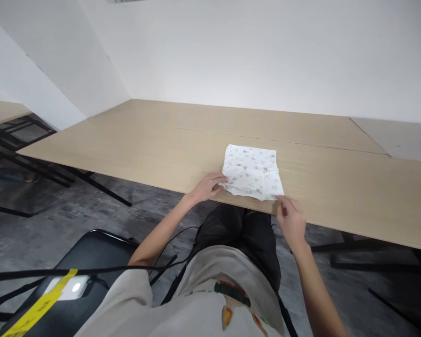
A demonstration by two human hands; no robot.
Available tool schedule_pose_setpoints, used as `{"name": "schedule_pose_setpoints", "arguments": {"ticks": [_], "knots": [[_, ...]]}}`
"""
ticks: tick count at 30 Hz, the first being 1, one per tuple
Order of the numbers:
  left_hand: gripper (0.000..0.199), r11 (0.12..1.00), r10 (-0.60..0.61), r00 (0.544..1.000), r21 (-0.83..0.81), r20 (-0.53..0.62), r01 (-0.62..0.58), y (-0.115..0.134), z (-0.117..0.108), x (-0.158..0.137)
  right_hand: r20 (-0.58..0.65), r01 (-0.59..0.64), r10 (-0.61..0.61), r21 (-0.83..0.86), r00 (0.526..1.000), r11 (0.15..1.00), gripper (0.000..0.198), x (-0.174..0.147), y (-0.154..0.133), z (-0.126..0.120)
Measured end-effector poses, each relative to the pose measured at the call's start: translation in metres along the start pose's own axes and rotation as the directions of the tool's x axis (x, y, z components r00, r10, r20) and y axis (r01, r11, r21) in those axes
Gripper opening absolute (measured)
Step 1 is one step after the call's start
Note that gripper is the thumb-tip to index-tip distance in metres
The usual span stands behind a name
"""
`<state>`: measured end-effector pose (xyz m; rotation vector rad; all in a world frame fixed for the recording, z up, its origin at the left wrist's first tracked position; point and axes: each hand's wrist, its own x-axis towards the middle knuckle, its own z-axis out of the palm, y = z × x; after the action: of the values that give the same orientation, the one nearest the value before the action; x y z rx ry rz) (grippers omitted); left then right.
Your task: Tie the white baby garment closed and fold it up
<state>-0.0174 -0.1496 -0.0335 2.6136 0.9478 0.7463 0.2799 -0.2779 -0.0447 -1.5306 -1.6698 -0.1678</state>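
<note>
Hands (249,206) at near corners of folded cloth (251,171)

Pale wooden table (161,140) against white walls (266,51), grey floor (73,210) below.

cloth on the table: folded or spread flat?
Cannot tell for sure: the cloth lies flat as one neat rectangle; layers aren't visible.

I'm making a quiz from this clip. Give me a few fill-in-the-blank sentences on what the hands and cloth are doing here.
1. The patterned cloth lies on the wooden ____, near its front edge.
2. The left hand touches the cloth's near ____ corner.
3. The right hand pinches the cloth's near ____ corner.
4. A black ____ stands on the floor at the person's left.

Missing words: table; left; right; chair
</note>
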Motion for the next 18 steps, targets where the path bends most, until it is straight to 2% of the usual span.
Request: {"name": "schedule_pose_setpoints", "arguments": {"ticks": [4,8,14,18], "knots": [[0.032,1.0,0.013,0.999,-0.004,0.035,-0.013,0.001,-0.003,-0.001,0.086,0.091,-0.087,-0.049,0.993,0.995,0.042,0.014,0.031,0.003],[0.035,0.997,-0.011,1.0,0.08,0.011,0.01,-0.001,-0.013,-0.002,0.146,0.162,-0.157,-0.023,0.977,0.987,0.034,0.022,0.05,0.003],[0.026,0.992,0.044,0.996,0.118,0.078,-0.053,-0.008,-0.013,0.009,0.22,0.215,-0.215,0.024,0.952,0.976,0.028,0.036,0.066,0.004],[0.027,0.976,0.106,0.994,0.19,0.024,-0.108,-0.011,-0.002,0.01,0.243,0.174,-0.199,0.122,0.949,0.977,0.026,0.037,0.065,0.0]]}}
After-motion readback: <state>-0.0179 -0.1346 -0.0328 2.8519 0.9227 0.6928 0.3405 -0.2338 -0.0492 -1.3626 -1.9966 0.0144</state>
